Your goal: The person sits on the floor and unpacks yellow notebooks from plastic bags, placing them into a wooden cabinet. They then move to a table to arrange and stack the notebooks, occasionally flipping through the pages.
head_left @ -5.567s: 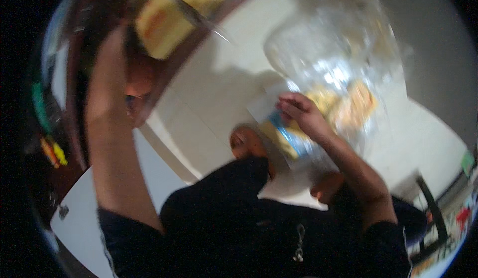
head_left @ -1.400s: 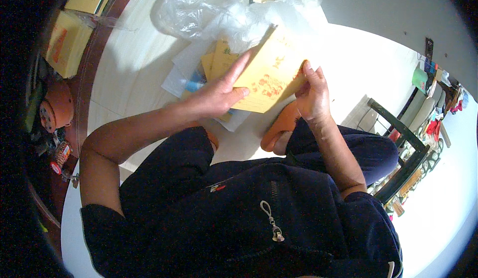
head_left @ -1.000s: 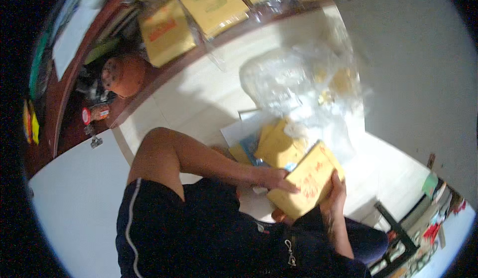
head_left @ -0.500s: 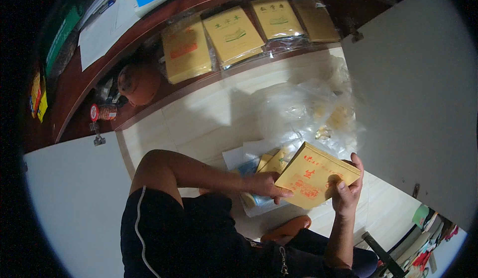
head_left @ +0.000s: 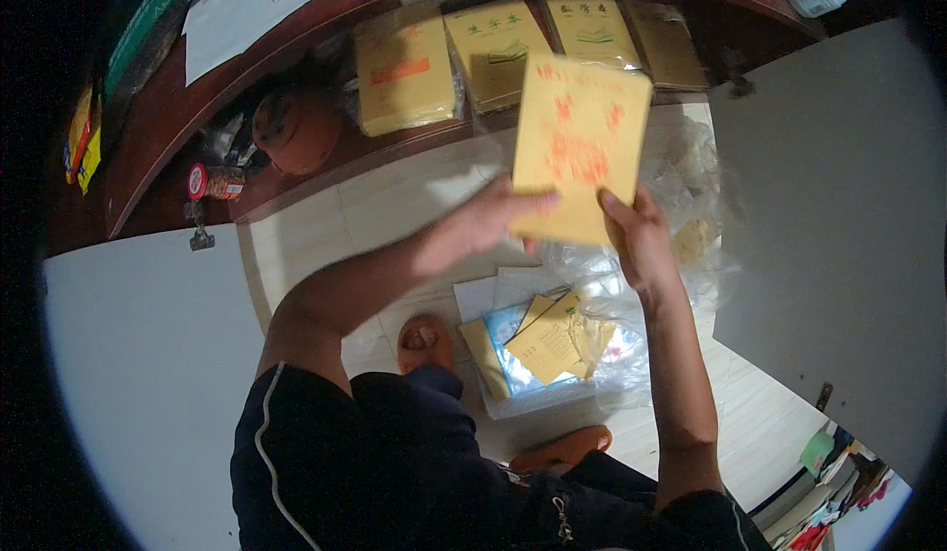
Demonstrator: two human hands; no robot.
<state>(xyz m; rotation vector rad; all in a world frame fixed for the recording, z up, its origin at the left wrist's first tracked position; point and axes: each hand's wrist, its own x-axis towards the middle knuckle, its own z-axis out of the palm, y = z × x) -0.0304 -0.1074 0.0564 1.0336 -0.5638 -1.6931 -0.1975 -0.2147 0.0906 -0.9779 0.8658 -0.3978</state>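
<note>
A stack of tan exercise books [head_left: 580, 142] with red print on its top cover is raised in front of the shelf, slightly blurred. My left hand [head_left: 493, 218] grips its lower left edge, thumb on the cover. At the lower right edge my right hand [head_left: 639, 235] is closed on it, thumb also in front. Behind it on the low shelf lie wrapped stacks: a tan one with red print [head_left: 404, 82], one with green print [head_left: 496, 53], another with green print [head_left: 590, 33] and a plain brown one [head_left: 668, 46].
Loose tan booklets [head_left: 548, 339] lie on a blue-and-white package [head_left: 518, 362] on the floor by my feet. Crumpled clear plastic bags [head_left: 691, 216] spread to the right. A brown round pot [head_left: 294, 135] and a red-lidded jar [head_left: 215, 182] occupy the shelf's left. White cabinet doors [head_left: 148, 354] flank me.
Both hands have lifted the exercise books up and forward toward the shelf, turning them more upright. The booklets and package on the floor are now more fully visible.
</note>
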